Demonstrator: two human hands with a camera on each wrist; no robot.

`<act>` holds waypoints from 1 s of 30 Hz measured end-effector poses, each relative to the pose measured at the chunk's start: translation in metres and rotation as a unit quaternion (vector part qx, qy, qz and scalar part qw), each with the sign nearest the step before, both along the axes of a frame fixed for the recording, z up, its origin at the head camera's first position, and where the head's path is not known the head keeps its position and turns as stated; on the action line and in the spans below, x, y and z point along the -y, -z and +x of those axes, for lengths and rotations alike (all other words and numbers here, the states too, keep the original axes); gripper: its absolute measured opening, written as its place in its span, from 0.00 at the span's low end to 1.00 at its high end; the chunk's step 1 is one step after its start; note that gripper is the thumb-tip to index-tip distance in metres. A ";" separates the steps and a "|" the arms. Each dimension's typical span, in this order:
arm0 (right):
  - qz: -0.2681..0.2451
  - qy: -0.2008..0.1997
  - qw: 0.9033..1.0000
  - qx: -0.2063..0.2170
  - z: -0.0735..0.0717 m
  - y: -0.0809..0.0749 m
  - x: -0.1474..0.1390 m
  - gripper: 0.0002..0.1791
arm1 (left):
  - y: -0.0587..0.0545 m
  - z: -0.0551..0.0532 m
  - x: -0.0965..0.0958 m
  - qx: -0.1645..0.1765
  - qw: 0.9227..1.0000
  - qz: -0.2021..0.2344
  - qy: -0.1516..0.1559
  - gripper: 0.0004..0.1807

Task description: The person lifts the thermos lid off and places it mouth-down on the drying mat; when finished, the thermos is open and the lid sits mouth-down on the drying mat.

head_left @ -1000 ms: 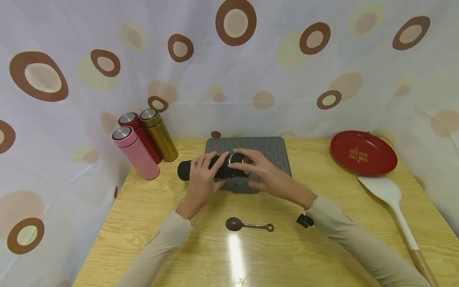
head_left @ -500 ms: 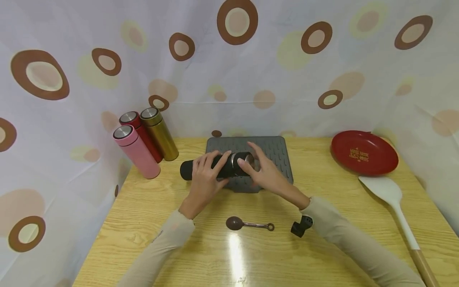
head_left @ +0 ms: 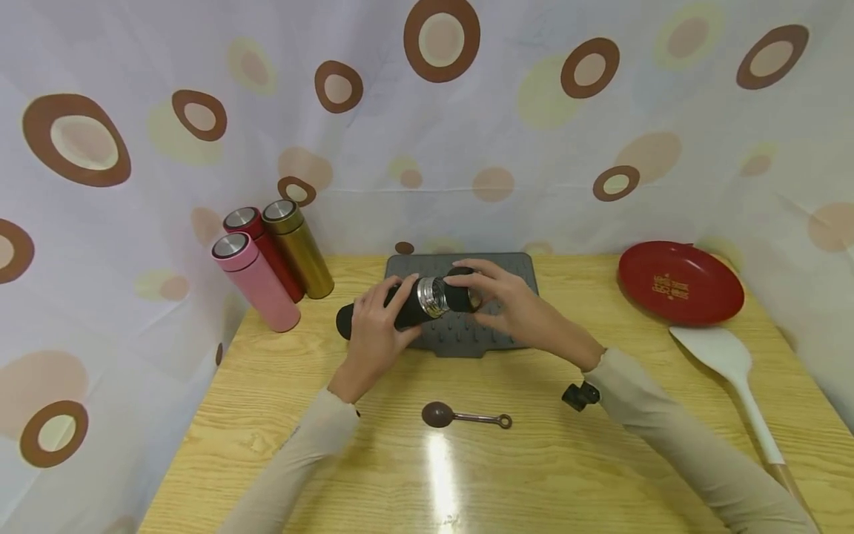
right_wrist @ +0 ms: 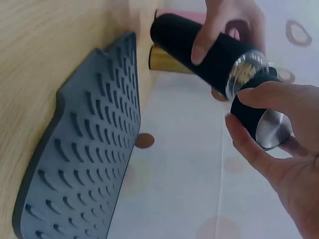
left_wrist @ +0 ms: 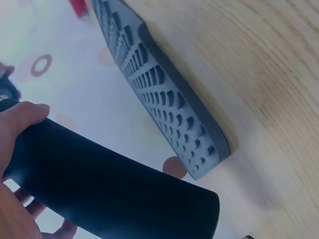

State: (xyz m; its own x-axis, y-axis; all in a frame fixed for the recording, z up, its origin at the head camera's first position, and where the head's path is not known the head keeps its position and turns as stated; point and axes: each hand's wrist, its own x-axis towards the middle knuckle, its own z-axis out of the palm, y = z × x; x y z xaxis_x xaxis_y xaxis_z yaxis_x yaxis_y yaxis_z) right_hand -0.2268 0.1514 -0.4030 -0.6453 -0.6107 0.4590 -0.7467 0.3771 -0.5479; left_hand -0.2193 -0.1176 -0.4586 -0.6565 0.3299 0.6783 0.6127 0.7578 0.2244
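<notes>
My left hand [head_left: 376,319] grips the body of a black thermos bottle [left_wrist: 114,184], which lies tilted in the air above a grey ridged mat [right_wrist: 84,149]. Bare shiny metal shows at the bottle's threaded neck [head_left: 432,297]. The fingers and thumb of my right hand [head_left: 517,308] pinch the black cap [right_wrist: 249,112], whose end is silver. In the right wrist view the cap sits at an angle right at the neck's mouth. A dark brown spoon [head_left: 437,414] lies on the table nearer to me.
Three bottles stand at the back left: pink [head_left: 256,282], red [head_left: 272,256] and gold [head_left: 300,248]. At the right are a red oval dish [head_left: 680,282] and a white spatula [head_left: 723,356] with a wooden handle. A patterned cloth [head_left: 373,163] hangs behind the table.
The cap has come off the bottle's neck toward the right, and the metal threads now show. My right hand has gone from turning the cap to holding it beside the mouth.
</notes>
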 end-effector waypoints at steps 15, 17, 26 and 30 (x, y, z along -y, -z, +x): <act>-0.019 0.109 0.990 0.090 -0.021 0.014 -0.047 0.38 | -0.011 -0.013 0.021 0.019 0.996 0.080 -0.019 0.44; -0.024 0.120 0.989 0.081 -0.025 0.017 -0.053 0.39 | -0.013 -0.017 0.026 0.021 0.995 0.097 -0.023 0.43; -0.035 0.178 0.978 0.104 -0.045 0.023 -0.078 0.39 | -0.026 -0.031 0.043 0.041 0.978 0.201 -0.034 0.45; -0.017 0.200 0.976 0.080 -0.056 0.026 -0.088 0.37 | -0.028 -0.033 0.051 0.046 0.971 0.231 -0.046 0.45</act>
State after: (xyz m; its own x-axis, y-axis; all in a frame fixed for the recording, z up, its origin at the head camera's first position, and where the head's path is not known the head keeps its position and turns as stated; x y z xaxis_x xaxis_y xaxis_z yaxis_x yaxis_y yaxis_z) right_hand -0.2828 0.2394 -0.4289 -0.8938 -0.2819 0.3489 -0.4480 0.6007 -0.6622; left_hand -0.2528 -0.1684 -0.4304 -0.7334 -0.0586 0.6773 0.5087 0.6137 0.6038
